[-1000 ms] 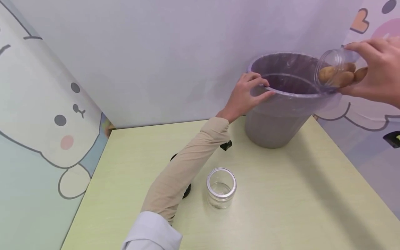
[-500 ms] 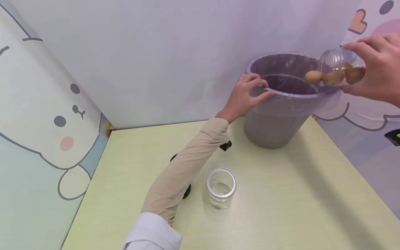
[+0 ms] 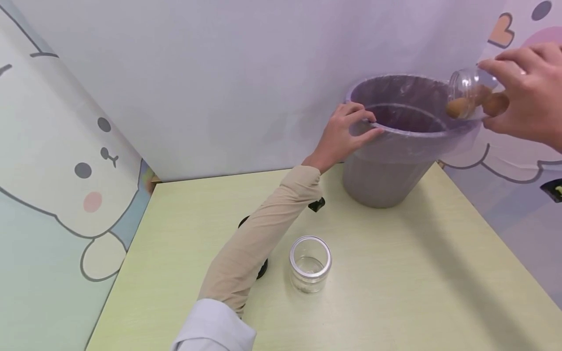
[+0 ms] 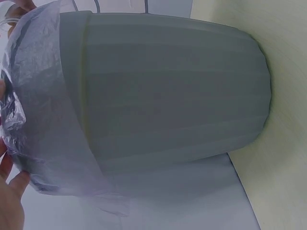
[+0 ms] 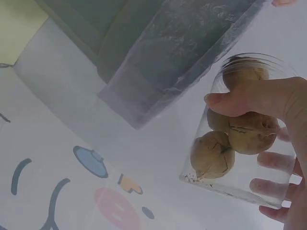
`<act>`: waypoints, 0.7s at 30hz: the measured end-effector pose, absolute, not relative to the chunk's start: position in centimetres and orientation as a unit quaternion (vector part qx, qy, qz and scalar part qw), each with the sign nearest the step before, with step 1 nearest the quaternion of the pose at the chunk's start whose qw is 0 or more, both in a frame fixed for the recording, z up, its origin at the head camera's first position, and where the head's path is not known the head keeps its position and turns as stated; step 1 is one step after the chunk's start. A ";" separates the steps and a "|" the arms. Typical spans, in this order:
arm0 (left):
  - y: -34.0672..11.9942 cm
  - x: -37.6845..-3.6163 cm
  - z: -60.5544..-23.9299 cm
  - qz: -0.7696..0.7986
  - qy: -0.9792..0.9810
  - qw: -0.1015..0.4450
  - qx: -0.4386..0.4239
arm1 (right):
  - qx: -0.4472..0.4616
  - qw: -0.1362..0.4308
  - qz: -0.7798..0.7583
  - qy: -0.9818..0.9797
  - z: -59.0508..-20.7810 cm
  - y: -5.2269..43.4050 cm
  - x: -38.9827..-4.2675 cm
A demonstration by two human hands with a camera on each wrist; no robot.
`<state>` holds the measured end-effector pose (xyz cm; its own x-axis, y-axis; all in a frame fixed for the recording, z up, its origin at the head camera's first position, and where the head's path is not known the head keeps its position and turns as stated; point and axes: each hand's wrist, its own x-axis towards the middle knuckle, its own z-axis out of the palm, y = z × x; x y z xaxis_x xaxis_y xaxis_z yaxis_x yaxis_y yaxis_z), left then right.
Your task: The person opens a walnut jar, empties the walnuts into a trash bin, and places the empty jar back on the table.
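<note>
In the head view my right hand [image 3: 529,95] grips a clear jar [image 3: 462,85] tipped on its side, its mouth over the right rim of a grey trash bin [image 3: 382,180]. Several brown walnuts [image 5: 212,154] lie in the jar, with one walnut [image 3: 457,107] at the mouth. My right thumb [image 5: 240,98] crosses the jar's near side; the other fingers show through the clear wall. My left hand [image 3: 342,134] holds the bin's left rim, fingers over the edge and thumb outside. A translucent bag [image 4: 38,96] lines the bin and folds over its rim.
A second clear jar [image 3: 310,273] with a silver rim stands upright on the pale yellow table [image 3: 386,287]. Black objects [image 3: 262,269] are partly hidden by my left sleeve [image 3: 259,234]. Walls [image 3: 210,87] close off the back and both sides.
A walnut jutted out of the jar half a second ago; now one sits closer to the mouth. I cannot tell whether it is the same. The jar shifted slightly; my left hand stayed on the rim.
</note>
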<state>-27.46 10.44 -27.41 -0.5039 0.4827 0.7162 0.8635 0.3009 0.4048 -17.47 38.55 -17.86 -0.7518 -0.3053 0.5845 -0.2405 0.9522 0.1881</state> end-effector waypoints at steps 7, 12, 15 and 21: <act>10.4 -27.5 -27.4 -0.396 -0.780 0.225 -0.430 | 0.132 0.317 -0.022 -0.939 -17.7 38.7 -17.5; 10.4 -27.6 -27.4 -0.395 -0.778 0.229 -0.431 | 0.126 0.304 -0.013 -0.944 -17.6 38.5 -17.4; 10.4 -27.6 -27.4 -0.394 -0.779 0.227 -0.431 | 0.126 0.303 -0.011 -0.944 -17.5 38.5 -17.3; 10.4 -27.5 -27.3 -0.389 -0.785 0.221 -0.428 | 0.152 0.334 -0.002 -0.930 -17.2 38.5 -17.7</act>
<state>-27.55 10.44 -27.29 -0.5362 0.5003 0.6798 0.8440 0.3304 0.4225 -17.68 38.52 -17.22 -0.7309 -0.2851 0.6201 -0.2822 0.9535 0.1058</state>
